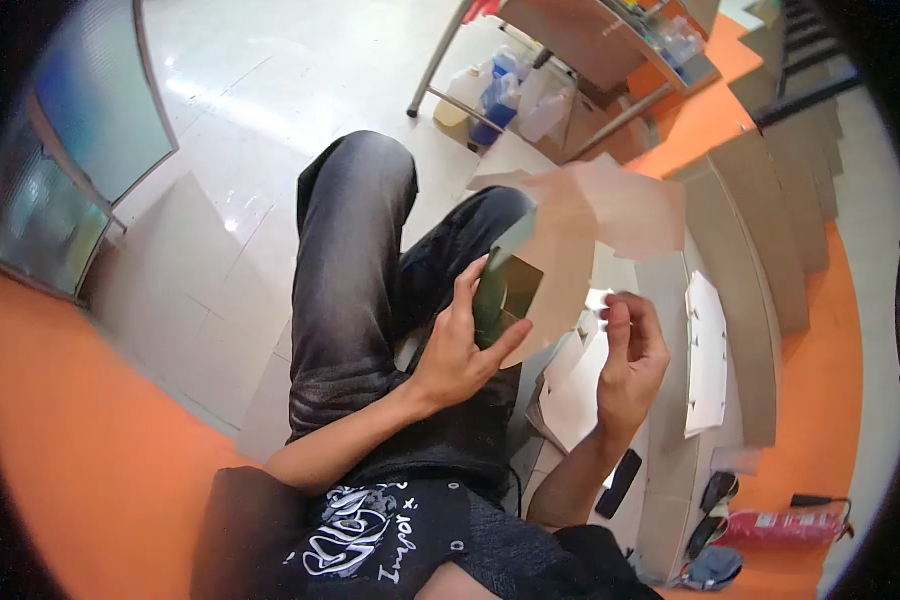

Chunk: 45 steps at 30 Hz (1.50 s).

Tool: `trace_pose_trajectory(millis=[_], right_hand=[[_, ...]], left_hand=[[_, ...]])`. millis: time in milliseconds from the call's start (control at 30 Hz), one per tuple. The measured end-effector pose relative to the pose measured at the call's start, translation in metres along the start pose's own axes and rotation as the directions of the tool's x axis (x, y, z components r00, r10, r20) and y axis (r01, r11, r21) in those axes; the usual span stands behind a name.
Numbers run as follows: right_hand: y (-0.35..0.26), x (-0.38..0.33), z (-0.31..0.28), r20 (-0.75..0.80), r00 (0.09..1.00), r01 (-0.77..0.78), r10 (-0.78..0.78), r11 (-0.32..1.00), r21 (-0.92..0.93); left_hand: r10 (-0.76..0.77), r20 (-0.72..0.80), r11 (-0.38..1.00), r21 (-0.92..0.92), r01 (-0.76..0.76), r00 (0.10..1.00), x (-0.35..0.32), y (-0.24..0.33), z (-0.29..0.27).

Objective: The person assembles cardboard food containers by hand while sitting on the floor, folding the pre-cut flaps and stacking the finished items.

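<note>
My left hand (457,347) grips a dark green, glossy rectangular plate (510,285) above my lap, fingers along its far left edge and thumb across its near right corner. To the right, my right hand (633,362) is raised with thumb and curled fingers together. Whether anything small sits between those fingertips cannot be made out. Behind and below this hand lie bright white sheets (573,392). A pale brown, partly see-through blurred shape (565,255) appears between the plate and the right hand.
Cardboard-coloured panels (735,230) run along my right, with a white strip (706,355) against them. A black object (620,483), sunglasses (711,512), a grey cap (713,567) and a red fire extinguisher (782,527) lie lower right. Bottles (500,97) stand beneath a metal-legged table (580,40).
</note>
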State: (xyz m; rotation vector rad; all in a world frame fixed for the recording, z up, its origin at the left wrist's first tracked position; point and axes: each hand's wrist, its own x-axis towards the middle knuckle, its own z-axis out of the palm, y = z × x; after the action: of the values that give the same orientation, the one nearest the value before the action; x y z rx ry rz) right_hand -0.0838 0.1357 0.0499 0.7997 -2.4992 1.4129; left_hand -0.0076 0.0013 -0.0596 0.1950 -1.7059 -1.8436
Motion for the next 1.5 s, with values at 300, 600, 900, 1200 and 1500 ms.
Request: trace_pose_trajectory(millis=[300, 600, 900, 1200, 1500], right_hand=[[-0.023, 0.004, 0.035, -0.103, 0.995, 0.007, 0.008, 0.988, 0.151], [0.008, -0.014, 0.055, -0.118, 0.939, 0.289, -0.323, 0.927, -0.239], [0.016, -0.032, 0.078, -0.114, 0.964, 0.233, -0.24, 0.97, -0.074], [0.015, -0.023, 0.053, -0.122, 0.912, 0.358, -0.393, 0.903, -0.236], [0.062, 0.04, -0.003, -0.138, 0.99, 0.02, -0.012, 0.998, 0.057]], left_hand=[[0.209, 0.024, 0.94, 0.269, -0.208, 0.978, -0.005, 0.004, 0.008], [0.162, 0.012, 0.96, 0.23, -0.161, 0.987, -0.005, -0.003, 0.007], [0.146, 0.042, 0.979, 0.136, -0.15, 0.988, -0.003, -0.012, 0.001], [-0.088, -0.001, 0.995, -0.038, 0.088, 0.996, 0.008, -0.012, -0.02], [0.037, -0.028, 0.998, 0.057, -0.036, 0.999, 0.061, 0.018, -0.01]])
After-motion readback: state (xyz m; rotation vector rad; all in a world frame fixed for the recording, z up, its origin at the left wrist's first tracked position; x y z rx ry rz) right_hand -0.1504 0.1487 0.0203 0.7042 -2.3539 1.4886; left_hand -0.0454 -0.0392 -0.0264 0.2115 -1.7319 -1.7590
